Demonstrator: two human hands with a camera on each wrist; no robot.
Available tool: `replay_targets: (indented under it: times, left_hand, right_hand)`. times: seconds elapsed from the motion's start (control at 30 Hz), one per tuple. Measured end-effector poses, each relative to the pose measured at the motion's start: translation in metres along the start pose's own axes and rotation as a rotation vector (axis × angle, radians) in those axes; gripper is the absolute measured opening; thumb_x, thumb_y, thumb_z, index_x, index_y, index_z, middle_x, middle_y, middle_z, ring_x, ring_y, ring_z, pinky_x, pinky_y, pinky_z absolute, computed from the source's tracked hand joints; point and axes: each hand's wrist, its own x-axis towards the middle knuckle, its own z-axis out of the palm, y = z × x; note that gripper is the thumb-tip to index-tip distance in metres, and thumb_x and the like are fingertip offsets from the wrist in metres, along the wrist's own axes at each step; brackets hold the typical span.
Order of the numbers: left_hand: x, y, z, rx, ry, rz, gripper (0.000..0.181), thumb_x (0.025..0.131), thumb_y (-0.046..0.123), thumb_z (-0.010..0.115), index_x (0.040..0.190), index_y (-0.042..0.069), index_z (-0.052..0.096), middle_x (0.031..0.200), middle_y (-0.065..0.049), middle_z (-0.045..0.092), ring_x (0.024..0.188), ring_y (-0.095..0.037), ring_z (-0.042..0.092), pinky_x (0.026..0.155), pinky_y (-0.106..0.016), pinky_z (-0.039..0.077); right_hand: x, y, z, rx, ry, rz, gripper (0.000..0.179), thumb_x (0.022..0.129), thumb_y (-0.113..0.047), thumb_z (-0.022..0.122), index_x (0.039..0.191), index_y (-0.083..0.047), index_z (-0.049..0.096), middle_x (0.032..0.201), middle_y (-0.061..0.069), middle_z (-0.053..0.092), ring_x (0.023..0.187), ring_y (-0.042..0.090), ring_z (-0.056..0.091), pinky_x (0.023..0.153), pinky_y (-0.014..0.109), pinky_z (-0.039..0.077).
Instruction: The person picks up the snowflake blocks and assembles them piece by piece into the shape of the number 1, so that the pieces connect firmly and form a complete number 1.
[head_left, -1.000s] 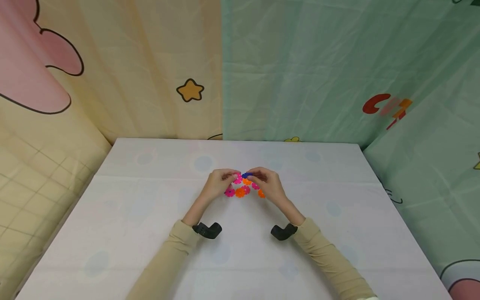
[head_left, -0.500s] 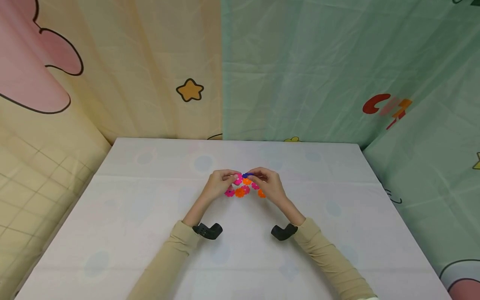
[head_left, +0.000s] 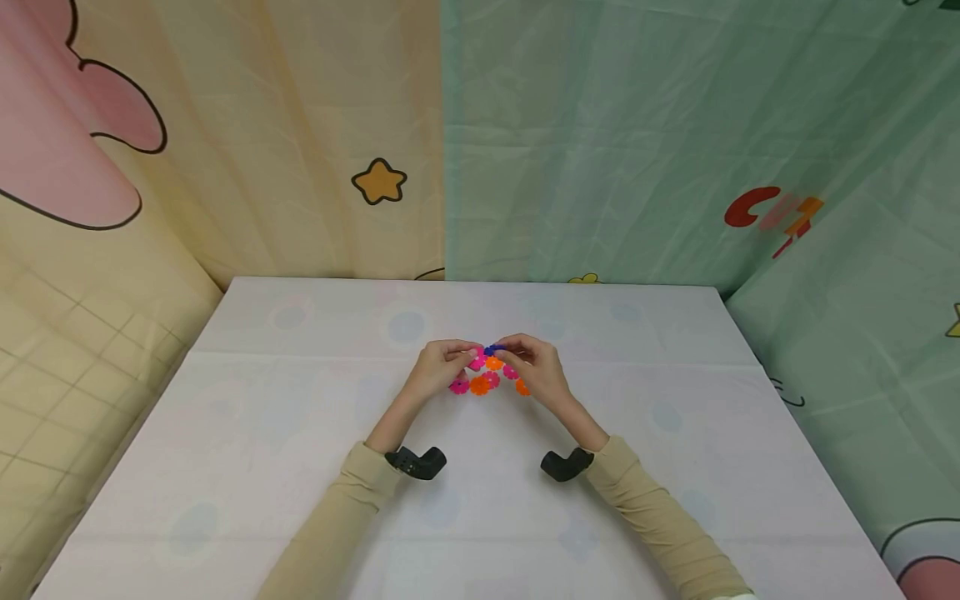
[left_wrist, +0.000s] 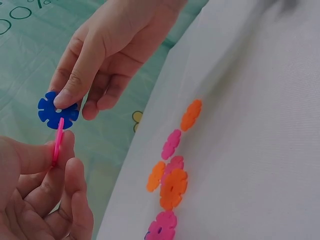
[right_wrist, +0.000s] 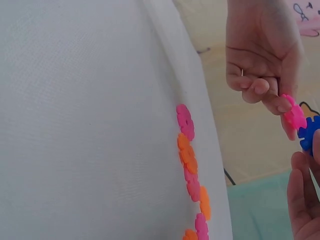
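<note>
One notched blue disc (left_wrist: 46,113) meets a petal-edged, bright pink disc (right_wrist: 295,113).

In the left wrist view, a flat blue flower-shaped disc (left_wrist: 49,117) with a notched rim and small central hole faces the camera at the left of the frame. A pink disc (left_wrist: 58,140), edge-on and nearly upright, meets its lower rim.

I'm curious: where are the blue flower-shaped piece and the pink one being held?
Blue piece (left_wrist: 50,112), left wrist view: left of its centre hole.
Held pink piece (right_wrist: 296,113), right wrist view: middle of its visible face.
</note>
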Motion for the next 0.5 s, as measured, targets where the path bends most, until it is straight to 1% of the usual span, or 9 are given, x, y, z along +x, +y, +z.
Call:
replay_targets:
  times: [0.07,0.17,0.3,0.4,0.5]
  left_hand:
    - [0.001,0.000,0.000,-0.005,-0.006,0.006,0.028,0.097,0.018,0.057,0.117,0.001,0.066,0.093,-0.021,0.071,0.076,-0.044,0.061,0.069,-0.038,0.056]
    - [0.001,0.001,0.001,-0.001,-0.008,0.000,0.027,0.097,0.018,0.057,0.116,0.001,0.067,0.093,-0.020,0.071,0.076,-0.043,0.061,0.066,-0.032,0.055]
    - [0.000,0.002,0.001,0.014,-0.001,0.001,0.026,0.096,0.019,0.058,0.114,0.003,0.068,0.090,-0.021,0.069,0.072,-0.037,0.061,0.062,-0.026,0.053]
    - [0.001,0.002,0.001,0.018,0.000,0.027,0.024,0.096,0.017,0.059,0.112,0.003,0.069,0.086,-0.020,0.069,0.071,-0.038,0.061,0.058,-0.025,0.051]
    - [0.002,0.001,0.001,0.019,-0.006,0.049,0.022,0.096,0.014,0.058,0.110,0.002,0.070,0.082,-0.018,0.069,0.074,-0.041,0.062,0.055,-0.024,0.049]
  right_hand:
    - [0.000,0.001,0.000,-0.002,-0.004,-0.002,0.017,0.089,-0.002,0.064,0.102,0.010,0.066,0.098,0.025,0.068,0.090,0.036,0.065,0.079,0.010,0.049]
    - [0.003,0.019,0.004,-0.006,0.006,-0.003,0.017,0.089,-0.006,0.065,0.101,0.006,0.067,0.097,0.021,0.069,0.089,0.031,0.066,0.079,0.012,0.050]
    - [0.003,0.027,0.007,-0.005,0.028,-0.006,0.015,0.088,-0.006,0.065,0.099,0.005,0.067,0.095,0.020,0.069,0.088,0.030,0.066,0.080,0.014,0.051]
    - [0.000,0.011,0.006,-0.009,0.028,-0.006,0.014,0.088,-0.001,0.065,0.098,0.009,0.066,0.095,0.023,0.068,0.088,0.035,0.066,0.079,0.012,0.050]
    - [-0.002,0.006,0.005,-0.009,0.030,-0.001,0.013,0.088,0.000,0.065,0.096,0.010,0.066,0.093,0.024,0.068,0.086,0.035,0.066,0.077,0.010,0.049]
